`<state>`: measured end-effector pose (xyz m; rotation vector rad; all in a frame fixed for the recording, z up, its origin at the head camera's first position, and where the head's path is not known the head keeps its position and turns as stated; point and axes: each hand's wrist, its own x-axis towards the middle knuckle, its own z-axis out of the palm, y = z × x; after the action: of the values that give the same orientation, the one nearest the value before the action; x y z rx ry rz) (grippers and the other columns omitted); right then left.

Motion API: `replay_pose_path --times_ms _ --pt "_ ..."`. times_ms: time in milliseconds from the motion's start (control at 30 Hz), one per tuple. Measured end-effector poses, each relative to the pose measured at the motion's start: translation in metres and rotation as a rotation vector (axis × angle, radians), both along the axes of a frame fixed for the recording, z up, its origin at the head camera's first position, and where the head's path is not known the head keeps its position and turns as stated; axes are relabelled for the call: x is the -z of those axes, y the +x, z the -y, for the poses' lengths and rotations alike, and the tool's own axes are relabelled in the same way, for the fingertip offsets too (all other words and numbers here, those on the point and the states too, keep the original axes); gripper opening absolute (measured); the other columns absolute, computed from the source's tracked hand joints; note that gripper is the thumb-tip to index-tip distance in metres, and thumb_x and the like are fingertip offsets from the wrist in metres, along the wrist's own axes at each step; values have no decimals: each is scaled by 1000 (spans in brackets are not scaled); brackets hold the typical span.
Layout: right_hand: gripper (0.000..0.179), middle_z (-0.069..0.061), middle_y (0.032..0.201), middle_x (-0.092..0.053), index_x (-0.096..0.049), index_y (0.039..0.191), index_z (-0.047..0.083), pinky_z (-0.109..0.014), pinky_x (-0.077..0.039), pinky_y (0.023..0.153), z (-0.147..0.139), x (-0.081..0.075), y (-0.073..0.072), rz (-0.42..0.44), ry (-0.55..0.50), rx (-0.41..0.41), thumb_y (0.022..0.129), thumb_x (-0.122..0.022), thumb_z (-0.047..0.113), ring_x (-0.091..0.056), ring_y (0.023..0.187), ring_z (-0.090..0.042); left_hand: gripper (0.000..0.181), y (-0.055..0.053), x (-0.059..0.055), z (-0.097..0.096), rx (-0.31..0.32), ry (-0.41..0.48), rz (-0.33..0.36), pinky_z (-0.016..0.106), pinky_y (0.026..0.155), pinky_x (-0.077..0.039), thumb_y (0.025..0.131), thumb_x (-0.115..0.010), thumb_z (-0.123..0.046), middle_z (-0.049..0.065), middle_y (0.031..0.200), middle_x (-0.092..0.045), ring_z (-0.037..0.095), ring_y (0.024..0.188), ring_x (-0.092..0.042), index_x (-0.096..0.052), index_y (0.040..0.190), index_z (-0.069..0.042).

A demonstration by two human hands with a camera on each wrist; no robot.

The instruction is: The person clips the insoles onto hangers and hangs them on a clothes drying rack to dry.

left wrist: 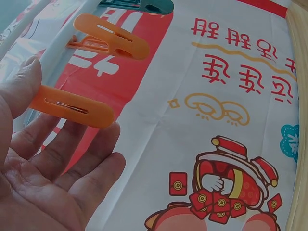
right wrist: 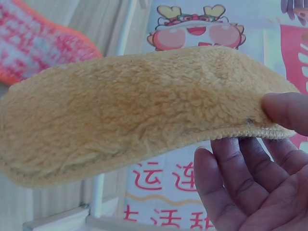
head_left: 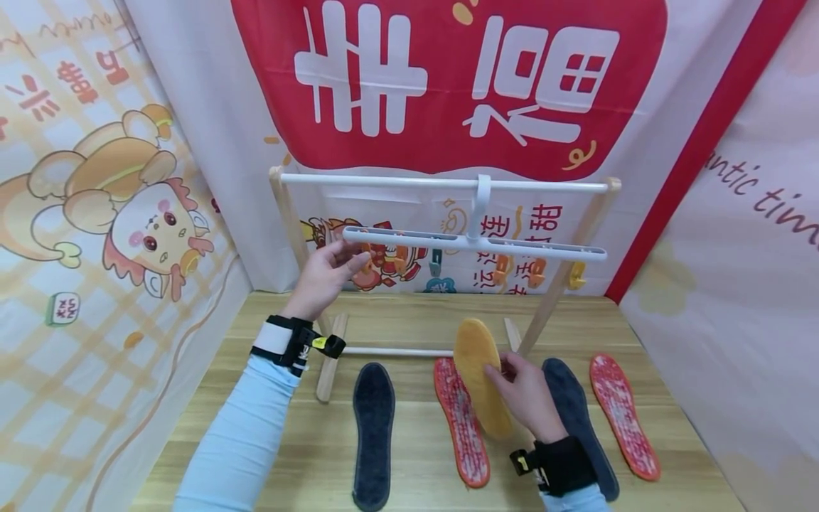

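Observation:
My right hand pinches a yellow fleecy insole by its edge, thumb on one face and fingers behind. The insole is upright and overlaps a red-and-white insole in the head view; its fluffy pile fills the right wrist view. My left hand is at the left end of a white clip hanger. In the left wrist view an orange clip lies between the thumb and the loosely extended fingers. Another orange clip and a teal clip hang further along the bar.
The hanger's hook sits over the top rail of a wooden-legged rack. On the wooden table lie a dark insole, another dark insole and a second red-and-white insole. Printed cloths surround the table.

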<state>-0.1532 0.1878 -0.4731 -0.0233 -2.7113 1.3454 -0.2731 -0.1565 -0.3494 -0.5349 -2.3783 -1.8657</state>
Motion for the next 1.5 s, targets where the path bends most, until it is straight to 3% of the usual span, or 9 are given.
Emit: replay_pose_path --times_ms 267,500,1200,1500 --pt "20 -3 92 -67 -69 111 9 -29 -54 67 20 -16 -8 -10 -26 -59 97 -67 22 -61 78 -16 51 6 -3 5 4 -2 8 43 100 -47 94 -66 -44 9 124 -63 23 114 -60 -60 132 -10" --pt "16 -1 89 -69 -71 106 9 -29 -55 66 34 -23 -14 -93 0 -106 95 -70 19 -63 76 -13 49 9 -3 12 -1 11 15 45 100 -47 96 -65 -37 17 125 -62 25 113 -60 -59 133 -7" --pt "13 -1 90 -68 -69 105 8 -28 -55 67 79 -32 -29 -101 -117 -211 93 -71 10 -63 78 -13 50 20 -4 31 -77 -25 17 40 96 -47 94 -68 -40 10 121 -63 23 111 -58 -60 131 -9" --pt "10 2 89 -66 -68 101 12 -28 -54 65 101 -45 -38 -132 -98 -283 92 -72 13 -62 76 -12 50 28 -4 28 -76 30 22 39 92 -49 87 -76 -39 11 117 -65 25 109 -59 -63 127 -10"
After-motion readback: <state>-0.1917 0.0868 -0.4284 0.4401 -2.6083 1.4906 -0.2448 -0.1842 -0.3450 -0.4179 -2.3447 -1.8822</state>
